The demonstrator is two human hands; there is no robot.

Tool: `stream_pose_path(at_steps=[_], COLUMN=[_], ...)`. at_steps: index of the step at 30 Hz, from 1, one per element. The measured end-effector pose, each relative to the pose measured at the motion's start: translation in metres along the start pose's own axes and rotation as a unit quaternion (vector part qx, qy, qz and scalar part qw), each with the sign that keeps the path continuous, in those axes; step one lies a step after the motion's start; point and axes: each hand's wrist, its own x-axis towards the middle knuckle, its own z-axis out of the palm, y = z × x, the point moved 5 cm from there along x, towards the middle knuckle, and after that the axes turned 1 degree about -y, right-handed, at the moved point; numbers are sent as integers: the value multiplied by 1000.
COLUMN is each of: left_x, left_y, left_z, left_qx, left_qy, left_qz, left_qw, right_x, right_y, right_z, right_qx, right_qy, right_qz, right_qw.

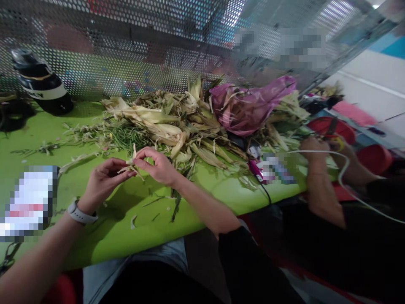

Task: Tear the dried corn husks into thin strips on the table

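Observation:
Over the green table (190, 213), my left hand (106, 179) and my right hand (156, 166) meet around a small pale piece of corn husk (131, 162). The fingers of my left hand pinch it from the left, and those of my right hand pinch it from above right. Thin strips of husk stick out from between the fingertips. Right behind the hands lies a heap of dry corn husks (164, 126), with a tuft of green strands (126, 138) at its front left.
A dark bottle (46, 86) stands back left, and a blurred-out phone (30, 202) lies at left. A pink plastic bag (243, 105) rests on the husks. At right, a co-worker's hands (316, 147) work near a white cable (344, 162). Perforated metal closes off the back.

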Motion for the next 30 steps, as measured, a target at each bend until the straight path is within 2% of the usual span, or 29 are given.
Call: stream_pose_path(at_steps=[4, 8, 13, 21, 26, 28, 30], left_x=[0, 0, 0, -1, -2, -1, -1], left_y=[3, 4, 3, -2, -1, -1, 1], left_z=[-2, -4, -3, -3, -3, -3, -3], left_qx=[-12, -24, 0, 57, 65, 72, 87], left_qy=[25, 33, 7, -30, -42, -30, 5], left_qz=[22, 26, 42, 34, 45, 46, 52], left_qw=[999, 999, 999, 997, 996, 996, 995], right_x=[2, 2, 1, 2, 2, 3, 4], right_y=[-4, -2, 1, -2, 6, 12, 16], right_z=[-7, -8, -5, -6, -2, 0, 4], right_qx=[13, 27, 33, 8, 29, 29, 27], right_qy=[-2, -32, -91, -95, -99, -99, -103], right_qz=[5, 40, 27, 70, 101, 109, 107], right_qw=[1000, 998, 995, 993, 990, 989, 988])
